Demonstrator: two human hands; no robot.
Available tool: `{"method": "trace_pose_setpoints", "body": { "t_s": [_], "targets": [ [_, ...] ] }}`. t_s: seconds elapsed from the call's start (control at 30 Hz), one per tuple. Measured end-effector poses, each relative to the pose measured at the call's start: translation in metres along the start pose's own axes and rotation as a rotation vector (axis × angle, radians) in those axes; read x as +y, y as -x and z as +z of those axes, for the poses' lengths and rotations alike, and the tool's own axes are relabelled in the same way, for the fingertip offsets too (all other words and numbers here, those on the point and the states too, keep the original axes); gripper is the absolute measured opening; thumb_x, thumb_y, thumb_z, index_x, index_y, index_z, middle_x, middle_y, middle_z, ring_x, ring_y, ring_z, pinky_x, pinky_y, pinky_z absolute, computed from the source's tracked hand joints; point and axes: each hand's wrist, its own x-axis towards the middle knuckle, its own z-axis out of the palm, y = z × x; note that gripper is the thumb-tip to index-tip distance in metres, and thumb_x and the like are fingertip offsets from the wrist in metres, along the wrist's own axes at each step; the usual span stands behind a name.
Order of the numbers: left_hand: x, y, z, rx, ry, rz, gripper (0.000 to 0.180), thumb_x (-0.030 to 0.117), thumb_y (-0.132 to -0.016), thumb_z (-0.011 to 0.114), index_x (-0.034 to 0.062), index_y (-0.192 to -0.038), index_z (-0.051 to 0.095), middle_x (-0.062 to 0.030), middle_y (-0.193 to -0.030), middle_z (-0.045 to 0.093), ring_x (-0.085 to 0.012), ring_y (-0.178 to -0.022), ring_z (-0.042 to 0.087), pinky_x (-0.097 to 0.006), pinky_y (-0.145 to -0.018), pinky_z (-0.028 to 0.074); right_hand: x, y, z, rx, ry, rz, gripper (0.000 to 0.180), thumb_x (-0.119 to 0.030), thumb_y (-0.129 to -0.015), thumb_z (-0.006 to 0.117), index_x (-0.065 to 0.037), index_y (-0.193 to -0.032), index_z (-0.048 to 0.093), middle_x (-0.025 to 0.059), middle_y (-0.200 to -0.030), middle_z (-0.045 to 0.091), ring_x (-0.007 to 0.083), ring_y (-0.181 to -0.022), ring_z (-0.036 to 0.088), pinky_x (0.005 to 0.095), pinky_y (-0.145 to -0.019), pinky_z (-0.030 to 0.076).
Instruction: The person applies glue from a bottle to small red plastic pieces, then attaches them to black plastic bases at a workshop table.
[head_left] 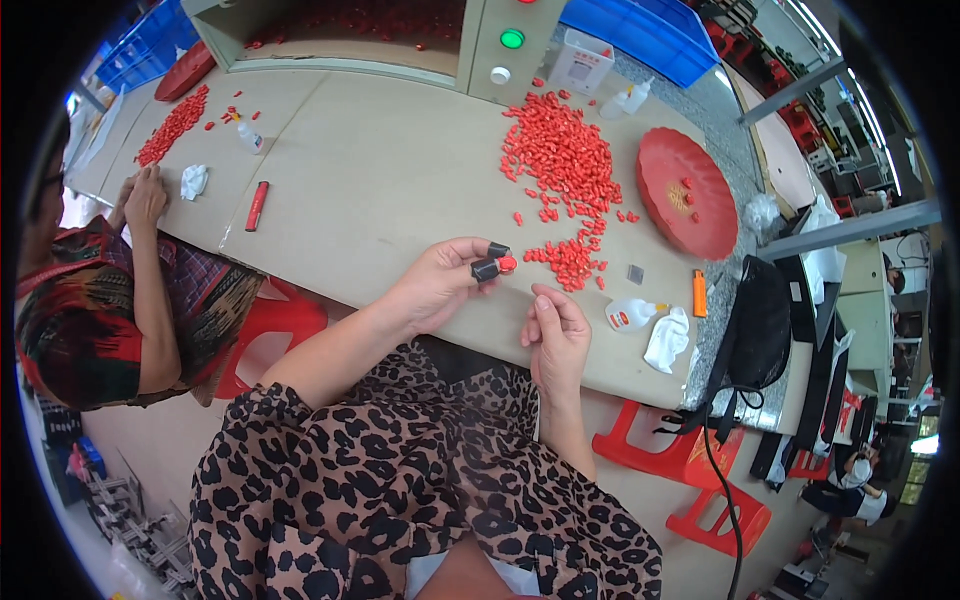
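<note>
Black covers wrap the thumb and index fingertip of my left hand (pixel 440 285), which pinches a small glossy red piece (pixel 507 264) above the table's near edge. Just right of it, my right hand (pixel 556 328) is raised with thumb and fingers drawn together; whatever may lie between its fingertips is too small to make out. Beyond both hands a small cluster of red pieces (pixel 568 262) lies on the table, below a larger red heap (pixel 562 150). Close to my right hand are a white squeeze bottle (pixel 630 314) and a crumpled white cloth (pixel 667 340).
A red scalloped dish (pixel 665 195) holds a few pieces. An orange lighter-like item (pixel 699 293) and a grey square (pixel 636 272) lie nearby. A cabinet with a green button (pixel 512 38) stands at the back. At left a co-worker (pixel 110 290) sits by another red pile (pixel 175 125).
</note>
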Motion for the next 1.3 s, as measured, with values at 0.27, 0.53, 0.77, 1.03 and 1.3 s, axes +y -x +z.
{"method": "trace_pose_setpoints", "body": {
  "t_s": [0.27,0.53,0.77,1.03,1.3],
  "targets": [
    [-0.022,0.012,0.005,-0.055,0.151,-0.175,0.013,0.007,-0.076,0.056,0.0022,-0.088,0.054,-0.0067,-0.082,0.055,-0.0132,-0.073,0.051,-0.024,-0.068,0.042,-0.003,0.006,0.008,-0.106,0.183,-0.158,0.028,-0.002,-0.078,0.054,0.004,-0.104,0.049,0.0045,-0.084,0.048,0.0054,-0.062,0.047,0.0163,-0.048,0.039],
    [-0.028,0.013,0.006,-0.065,-0.331,0.26,0.015,-0.003,-0.073,0.056,0.0008,-0.087,0.053,-0.0043,-0.083,0.055,-0.0113,-0.085,0.054,-0.022,-0.075,0.044,-0.005,0.007,0.007,-0.102,0.107,0.017,0.017,0.0,-0.078,0.051,0.005,-0.094,0.049,0.0072,-0.079,0.055,0.0069,-0.057,0.05,0.0187,-0.051,0.045],
    [-0.031,0.012,0.005,-0.083,-0.239,0.094,0.018,-0.004,-0.076,0.051,-0.0013,-0.094,0.051,-0.0041,-0.089,0.056,-0.0085,-0.084,0.053,-0.021,-0.075,0.043,-0.005,0.01,0.001,-0.113,0.119,-0.043,0.018,0.002,-0.078,0.05,0.005,-0.096,0.047,0.0078,-0.081,0.055,0.0078,-0.061,0.052,0.0197,-0.053,0.046],
    [-0.03,0.012,0.007,-0.085,-0.36,0.158,0.017,0.0,-0.079,0.05,-0.0006,-0.096,0.051,-0.005,-0.089,0.057,-0.0089,-0.082,0.054,-0.021,-0.073,0.043,-0.01,0.015,0.008,-0.043,0.101,-0.002,0.02,0.003,-0.077,0.051,0.002,-0.096,0.045,0.0045,-0.077,0.052,0.0065,-0.059,0.049,0.0186,-0.053,0.044],
    [-0.025,0.008,-0.003,0.009,-0.289,0.155,0.019,0.003,-0.08,0.049,0.001,-0.099,0.049,-0.0102,-0.09,0.057,-0.0143,-0.076,0.055,-0.027,-0.069,0.046,-0.033,0.021,-0.063,0.696,0.814,-0.542,0.029,0.0,-0.072,0.059,-0.002,-0.092,0.039,0.0057,-0.089,0.048,0.009,-0.077,0.048,0.0192,-0.066,0.039]
  ]
}}
